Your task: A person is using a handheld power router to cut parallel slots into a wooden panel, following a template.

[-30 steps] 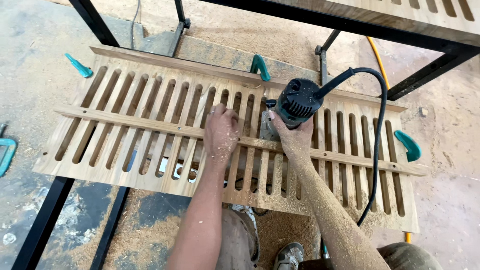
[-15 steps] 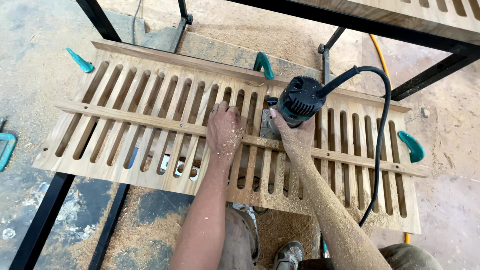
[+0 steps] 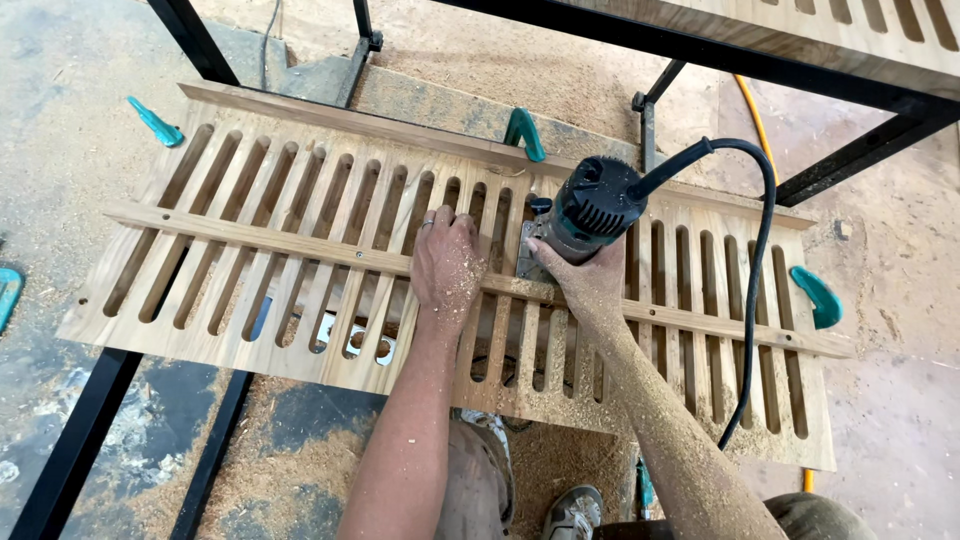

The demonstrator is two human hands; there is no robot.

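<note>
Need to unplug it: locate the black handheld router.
The black handheld router sits right of centre on the slotted wooden panel, under the right hand, beside the left hand.

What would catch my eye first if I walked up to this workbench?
Probably the long slotted wooden panel lying across a black metal frame, with sawdust all around. Near its middle, the right hand grips a dark green router with a black cord, while the left hand presses flat on the panel beside it. Teal clamps grip the panel's edges.
</note>
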